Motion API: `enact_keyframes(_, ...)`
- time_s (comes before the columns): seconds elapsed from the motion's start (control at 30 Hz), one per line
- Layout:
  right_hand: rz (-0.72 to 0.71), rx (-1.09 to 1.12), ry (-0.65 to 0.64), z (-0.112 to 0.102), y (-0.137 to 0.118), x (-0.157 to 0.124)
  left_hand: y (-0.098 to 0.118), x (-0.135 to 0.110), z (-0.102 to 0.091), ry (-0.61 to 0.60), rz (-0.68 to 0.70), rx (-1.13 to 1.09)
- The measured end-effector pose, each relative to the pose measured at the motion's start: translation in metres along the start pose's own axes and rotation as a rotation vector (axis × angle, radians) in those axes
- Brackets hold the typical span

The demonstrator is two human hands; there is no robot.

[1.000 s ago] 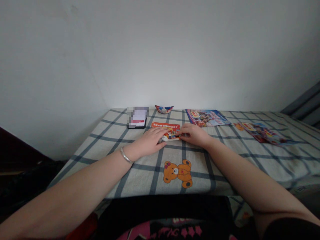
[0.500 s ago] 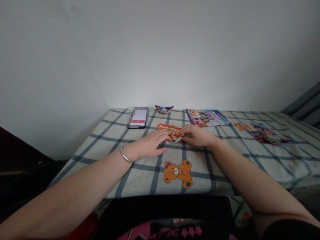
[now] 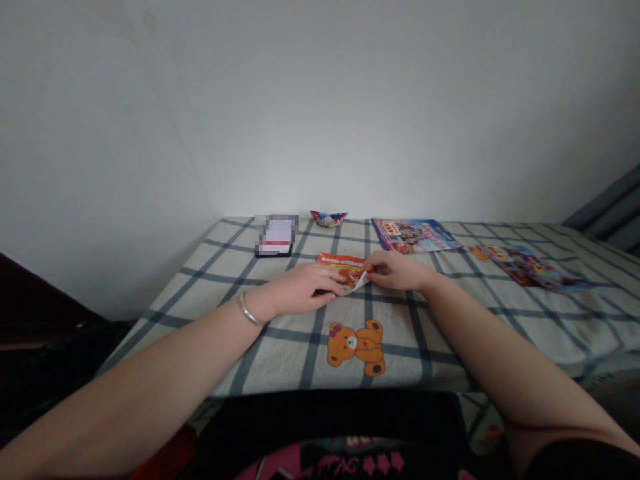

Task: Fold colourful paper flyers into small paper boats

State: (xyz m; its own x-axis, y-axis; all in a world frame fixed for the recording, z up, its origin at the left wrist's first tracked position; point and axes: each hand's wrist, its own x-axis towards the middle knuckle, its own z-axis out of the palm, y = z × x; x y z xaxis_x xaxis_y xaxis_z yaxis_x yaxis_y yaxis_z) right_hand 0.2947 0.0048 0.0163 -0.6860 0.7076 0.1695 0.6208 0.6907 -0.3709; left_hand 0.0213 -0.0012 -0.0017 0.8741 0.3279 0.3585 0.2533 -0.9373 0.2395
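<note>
An orange printed paper sheet (image 3: pixel 343 263) lies on the checked tablecloth in front of me. My left hand (image 3: pixel 305 288) rests on its left part with the fingers stretched out over it. At the sheet's right side, my right hand (image 3: pixel 393 271) pinches a corner between thumb and fingers, and that corner is turned up so its white underside shows. The right edge of the sheet is hidden behind the right hand.
A phone (image 3: pixel 277 235) lies at the back left, its screen blurred. Near the wall stands a folded paper boat (image 3: pixel 329 219). Two colourful leaflets (image 3: pixel 417 235) (image 3: pixel 530 267) lie to the right. The tablecloth (image 3: pixel 280 360) carries a printed bear (image 3: pixel 356 348) near the front edge.
The near corner of the orange sheet has been drawn to the right and more of its print shows. My left fingers have flattened and slid slightly toward me.
</note>
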Motion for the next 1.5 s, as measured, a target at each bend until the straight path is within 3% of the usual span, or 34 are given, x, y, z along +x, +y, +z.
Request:
enact_keyframes(0.57, 0.186, -0.088, 0.178, 0.019, -0.004, 0.01, 0.001, 0.0, -0.003, -0.043, -0.028, -0.009)
enact_keyframes(1.03, 0.174, -0.262, 0.254, 0.03, -0.004, 0.017, 0.001, 0.0, -0.003, -0.055, -0.043, -0.005)
enact_keyframes(1.5, 0.184, -0.3, 0.276, 0.034, -0.002, 0.019, 0.006, 0.002, -0.001, -0.035, -0.087, 0.027)
